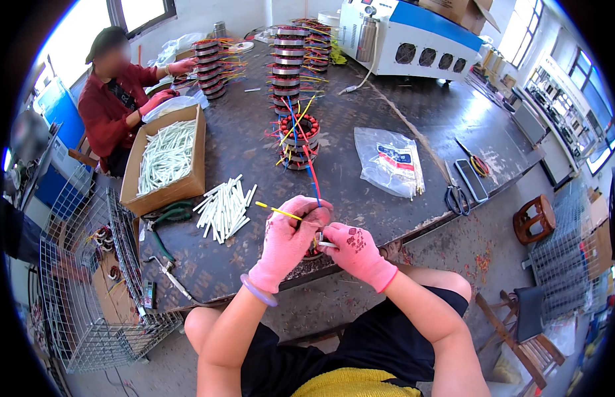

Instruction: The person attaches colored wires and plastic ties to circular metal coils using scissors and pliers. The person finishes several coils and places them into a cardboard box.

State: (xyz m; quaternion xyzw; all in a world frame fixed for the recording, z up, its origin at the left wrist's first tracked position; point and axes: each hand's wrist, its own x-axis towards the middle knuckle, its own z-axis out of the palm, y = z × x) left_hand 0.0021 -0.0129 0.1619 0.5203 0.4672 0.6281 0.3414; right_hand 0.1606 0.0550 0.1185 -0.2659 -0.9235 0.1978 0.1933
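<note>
Taking our hands as the centre of the dial and twelve as straight ahead, we have the wound metal ring [312,252] right beneath our palms at the near edge of the dark table [347,198], mostly hidden by the gloves. Our left hand [297,228] is curled closed about the coloured leads, a yellow lead [278,210] poking out toward ten and a red and blue lead [313,178] rising toward twelve; exactly how the fingertips meet them we cannot tell. Our right hand [354,250] pinches a slim white tube [328,244] between thumb and fingers. We judge the tube light, fairly limp and easy to squash, so a gentle hold near its end, leaving the mouth free, should suit it. The leads look thin and springy; we would take them close to their tips, where they wander least, and avoid tugging at the windings. The ring itself is probably dense and heavy, best steadied by its bare metal rim, as on the similar stack [299,147] near twelve. Knit gloves should grip well but dull the touch on anything so narrow. More loose tubes [226,208] lie between nine and ten, likely apt to roll, with a full carton [196,155] beyond at ten.
</note>
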